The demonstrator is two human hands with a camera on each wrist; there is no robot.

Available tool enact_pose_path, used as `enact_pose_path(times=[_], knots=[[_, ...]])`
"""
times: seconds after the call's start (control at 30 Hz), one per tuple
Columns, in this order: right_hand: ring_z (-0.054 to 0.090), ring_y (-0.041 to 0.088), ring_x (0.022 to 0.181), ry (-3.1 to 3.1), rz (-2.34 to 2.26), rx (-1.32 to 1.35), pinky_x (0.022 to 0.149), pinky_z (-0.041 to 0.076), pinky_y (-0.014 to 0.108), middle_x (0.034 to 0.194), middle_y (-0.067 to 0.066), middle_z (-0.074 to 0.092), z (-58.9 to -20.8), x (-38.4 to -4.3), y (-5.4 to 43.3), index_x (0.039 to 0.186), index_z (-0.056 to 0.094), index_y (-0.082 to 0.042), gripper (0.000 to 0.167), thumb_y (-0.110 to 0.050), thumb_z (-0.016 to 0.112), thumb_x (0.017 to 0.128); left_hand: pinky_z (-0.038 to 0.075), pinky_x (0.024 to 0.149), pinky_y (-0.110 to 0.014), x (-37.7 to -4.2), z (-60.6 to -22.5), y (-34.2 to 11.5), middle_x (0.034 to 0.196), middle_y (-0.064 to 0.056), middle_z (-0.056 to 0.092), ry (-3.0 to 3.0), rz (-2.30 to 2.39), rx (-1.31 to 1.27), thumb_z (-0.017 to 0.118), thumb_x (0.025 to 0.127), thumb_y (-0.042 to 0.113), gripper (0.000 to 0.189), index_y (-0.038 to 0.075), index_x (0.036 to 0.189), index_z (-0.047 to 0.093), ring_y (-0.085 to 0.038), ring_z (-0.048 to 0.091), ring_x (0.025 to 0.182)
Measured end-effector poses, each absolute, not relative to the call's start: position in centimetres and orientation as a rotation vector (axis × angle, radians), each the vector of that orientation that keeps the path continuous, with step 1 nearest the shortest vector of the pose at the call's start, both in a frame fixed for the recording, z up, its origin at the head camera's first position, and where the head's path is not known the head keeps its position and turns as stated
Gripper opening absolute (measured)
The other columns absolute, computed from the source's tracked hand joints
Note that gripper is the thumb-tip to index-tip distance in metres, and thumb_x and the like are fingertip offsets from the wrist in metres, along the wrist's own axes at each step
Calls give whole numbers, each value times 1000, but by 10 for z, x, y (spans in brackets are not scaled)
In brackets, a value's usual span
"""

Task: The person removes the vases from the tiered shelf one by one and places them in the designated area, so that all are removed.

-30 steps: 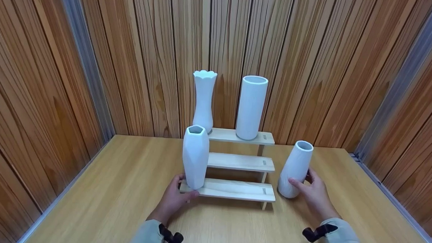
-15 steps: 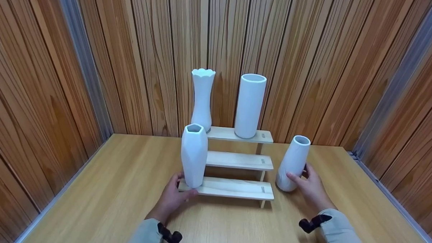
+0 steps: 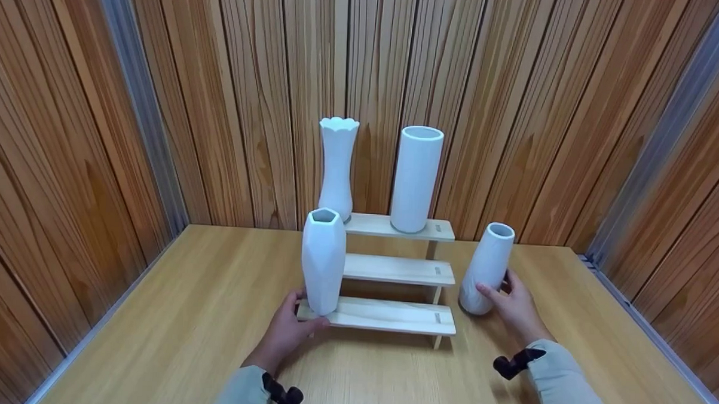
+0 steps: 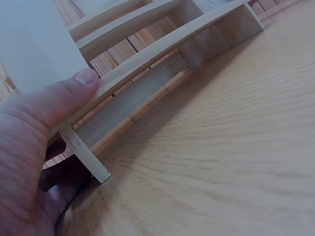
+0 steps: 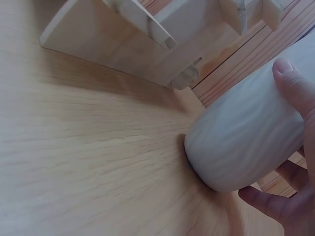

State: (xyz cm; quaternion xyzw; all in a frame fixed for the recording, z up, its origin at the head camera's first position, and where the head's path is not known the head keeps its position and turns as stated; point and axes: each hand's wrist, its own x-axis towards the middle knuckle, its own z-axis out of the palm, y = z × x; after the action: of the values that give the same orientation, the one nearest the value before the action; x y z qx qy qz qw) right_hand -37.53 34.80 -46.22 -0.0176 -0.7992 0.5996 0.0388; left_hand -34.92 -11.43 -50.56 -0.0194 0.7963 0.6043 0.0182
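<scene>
My left hand (image 3: 287, 331) grips the left end of a three-tier wooden display stand (image 3: 391, 317). In the left wrist view its thumb (image 4: 74, 93) lies along the lowest board, close to a white faceted vase (image 3: 323, 260), with fingers around the end below. That vase stands upright at the board's left end. Right of the stand, my right hand (image 3: 516, 306) holds a white tapered vase (image 3: 487, 269) by its lower body, thumb in front and fingers behind. The tapered vase leans slightly; its base is at the tabletop, but I cannot tell whether it touches.
On the top tier stand a white scalloped-rim vase (image 3: 337, 171) at left and a white cylinder vase (image 3: 417, 180) at right. The middle board (image 3: 399, 269) shows bare wood on its visible part. Wood-panelled walls (image 3: 267, 103) enclose the table (image 3: 213, 286).
My right hand and the tapered vase have shifted slightly away from me, toward the back of the table. The left hand keeps its grip on the stand, and the other vases stay put.
</scene>
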Motion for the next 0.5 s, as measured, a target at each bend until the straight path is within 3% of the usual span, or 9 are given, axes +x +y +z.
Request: enact_pose_path(times=[0.13,0.37,0.5], knots=[[19,41,151,-2451,1845,-47,117,22,65,166,17,16,-462,-379,349,163,4,-15,114,-56,75,83,48,98,-48,-349,-505,-114,154,-10,44,2466,1882,-75,92,69,38,92,17,145,43,-33,41,139],[20,40,151,-2447,1863,-32,117,21,64,167,16,16,-462,-384,350,163,2,-17,112,-56,73,85,37,110,-58,-351,-505,-114,155,-10,43,2443,1894,-104,93,67,38,98,17,148,42,-35,36,143],[19,39,152,-2440,1868,-38,117,21,64,167,16,15,-461,-388,351,163,1,-18,111,-57,71,86,41,107,-56,-351,-505,-114,155,-9,42,2438,1890,-101,92,67,40,99,19,149,41,-35,36,143]])
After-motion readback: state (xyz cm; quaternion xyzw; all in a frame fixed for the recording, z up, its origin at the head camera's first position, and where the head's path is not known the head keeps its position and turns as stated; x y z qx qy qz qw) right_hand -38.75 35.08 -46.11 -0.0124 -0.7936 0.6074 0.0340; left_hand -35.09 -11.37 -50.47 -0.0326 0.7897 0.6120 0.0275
